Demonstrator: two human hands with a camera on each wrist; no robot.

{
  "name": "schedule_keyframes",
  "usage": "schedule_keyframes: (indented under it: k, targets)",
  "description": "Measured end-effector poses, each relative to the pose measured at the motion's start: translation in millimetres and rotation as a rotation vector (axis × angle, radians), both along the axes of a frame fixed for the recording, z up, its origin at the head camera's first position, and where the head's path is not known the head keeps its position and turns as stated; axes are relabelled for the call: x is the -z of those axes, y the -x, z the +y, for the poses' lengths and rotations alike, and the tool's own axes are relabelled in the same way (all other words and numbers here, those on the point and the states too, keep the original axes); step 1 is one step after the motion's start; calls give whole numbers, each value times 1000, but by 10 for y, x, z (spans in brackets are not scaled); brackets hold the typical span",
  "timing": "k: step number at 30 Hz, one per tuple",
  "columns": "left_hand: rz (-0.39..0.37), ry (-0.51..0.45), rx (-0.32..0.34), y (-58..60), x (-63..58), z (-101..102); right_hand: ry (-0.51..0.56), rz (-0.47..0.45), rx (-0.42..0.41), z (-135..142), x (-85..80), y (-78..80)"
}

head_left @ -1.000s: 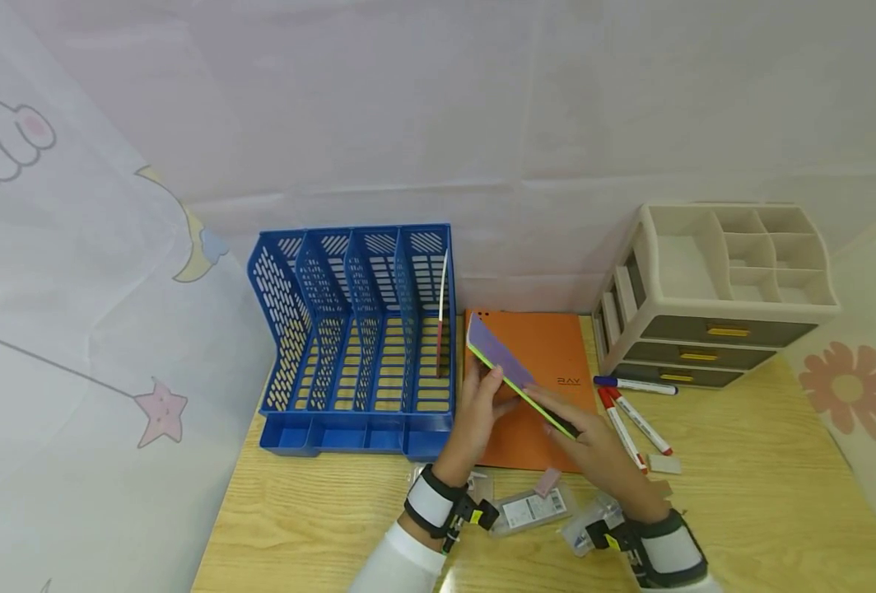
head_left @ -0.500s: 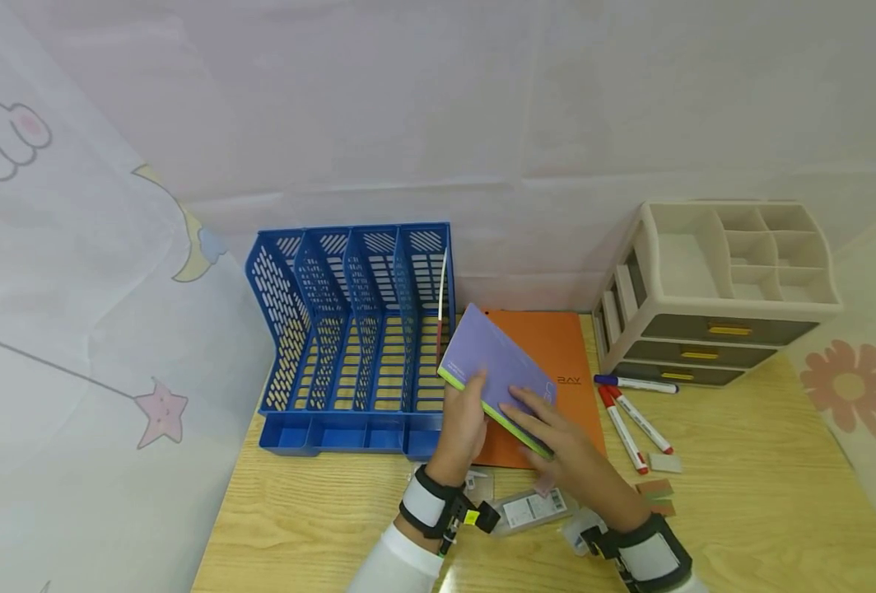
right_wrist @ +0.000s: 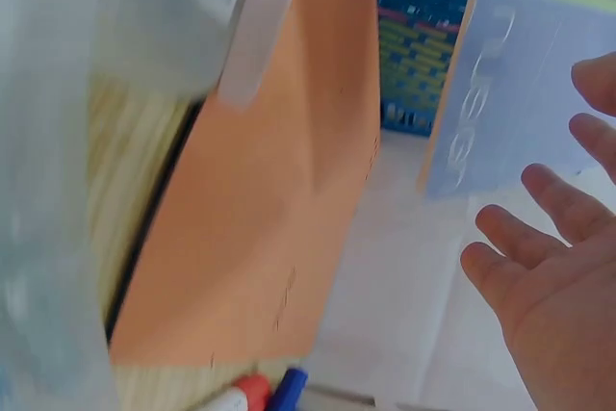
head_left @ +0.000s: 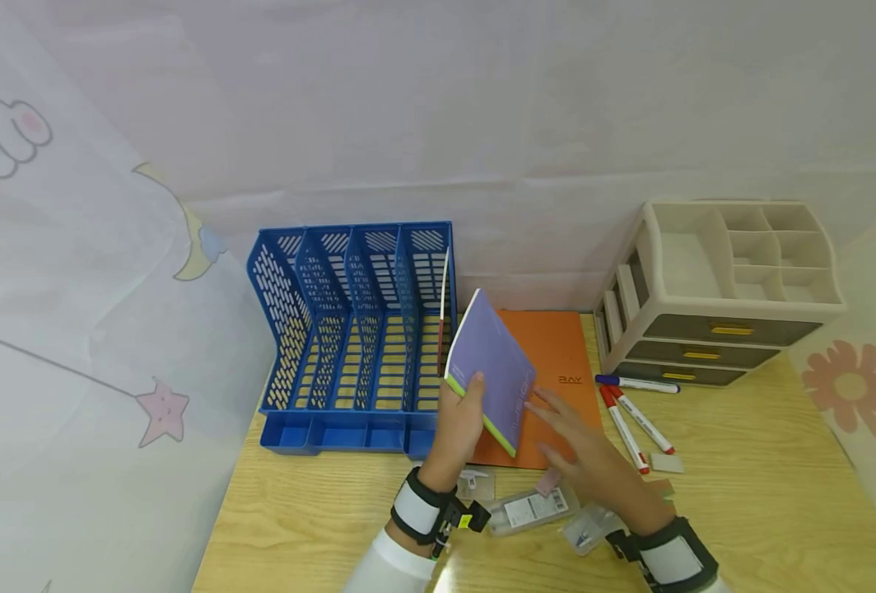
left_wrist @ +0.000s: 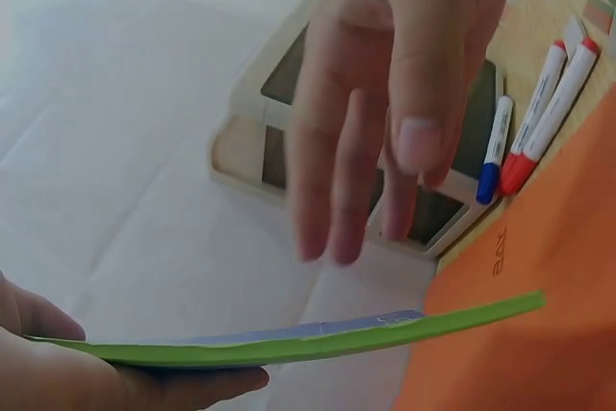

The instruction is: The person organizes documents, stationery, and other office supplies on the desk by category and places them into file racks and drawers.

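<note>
A purple notebook (head_left: 493, 371) with a lime-green edge is held up, tilted, over an orange notebook (head_left: 556, 346) marked RAY. My left hand (head_left: 458, 424) grips its lower left edge, thumb on the cover and fingers behind; the left wrist view shows the thumb and fingers on either side of the green edge (left_wrist: 318, 344). Just right of the purple cover, my right hand (head_left: 594, 461) has its fingers spread. In the right wrist view the right hand (right_wrist: 558, 257) appears with fingers apart and holding nothing.
A blue file rack (head_left: 356, 329) stands at left, a thin booklet (head_left: 441, 313) upright in its rightmost slot. At right are a cream drawer unit (head_left: 712, 305), a blue marker (head_left: 638, 385) and red markers (head_left: 623, 428). In front lie a clear case (head_left: 533, 511) and an eraser (head_left: 666, 463).
The purple notebook has turned from edge-on to show its cover, then swung more upright. My right hand has come off it, while my left hand keeps its grip.
</note>
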State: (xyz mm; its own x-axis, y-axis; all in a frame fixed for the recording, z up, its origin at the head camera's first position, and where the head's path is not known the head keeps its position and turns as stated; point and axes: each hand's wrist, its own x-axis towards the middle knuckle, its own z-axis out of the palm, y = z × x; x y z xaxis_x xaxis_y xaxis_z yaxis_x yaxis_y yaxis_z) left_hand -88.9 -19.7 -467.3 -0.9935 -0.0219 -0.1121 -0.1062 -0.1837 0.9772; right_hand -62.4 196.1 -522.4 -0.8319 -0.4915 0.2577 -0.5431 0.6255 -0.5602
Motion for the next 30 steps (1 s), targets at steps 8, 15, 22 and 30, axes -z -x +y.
schedule_keyframes:
  k: [8,15,22,30]
  targets:
    - [132,164,28,-99,-164,-157,-22,-45,23,219,9,84]
    - [272,244,66,-177,-289,-279,-119,-23,31,373,-9,154]
    - [363,346,50,-214,-424,-468,-142,-91,14,488,-29,214]
    - [350,432,45,-268,-569,-701,-143,-89,17,550,6,265]
